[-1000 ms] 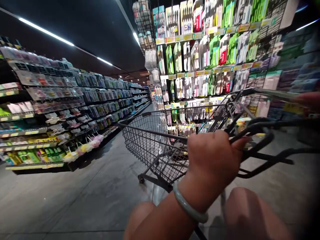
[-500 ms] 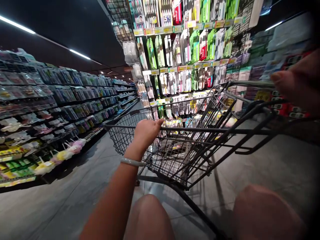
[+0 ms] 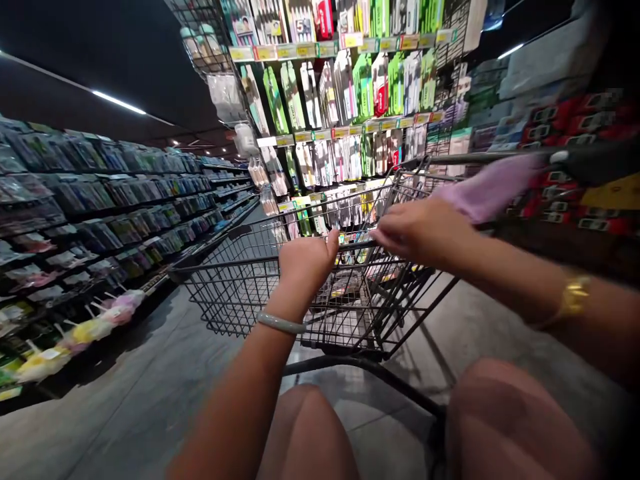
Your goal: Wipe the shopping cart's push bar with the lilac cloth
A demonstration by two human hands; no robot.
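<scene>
A black wire shopping cart (image 3: 235,263) stands in front of me, seen from its side. My left hand (image 3: 306,263) is closed around its near top rail, with the thumb pointing up. A grey bangle (image 3: 281,323) circles that wrist. Farther right, my right hand (image 3: 423,230) has its fingers curled at the same rail, with a gold bracelet (image 3: 575,297) on the wrist. Behind the right hand, a blurred pink-purple piece (image 3: 493,190) lies by the cart's handle (image 3: 460,159); whether the hand touches it I cannot tell. A dark flat item shows through the wire.
A lit rack of hanging toothbrush packs (image 3: 345,87) rises just beyond the cart. Along the left runs a long shelf of packaged goods (image 3: 125,180). Red packs (image 3: 560,133) are stacked at right. My bent knees (image 3: 313,433) are close below the cart, above a grey floor (image 3: 135,373).
My right hand has come from the upper right, by the handle, down and left to the rail. The pink-purple piece now shows. The left hand keeps its hold; the view has shifted right.
</scene>
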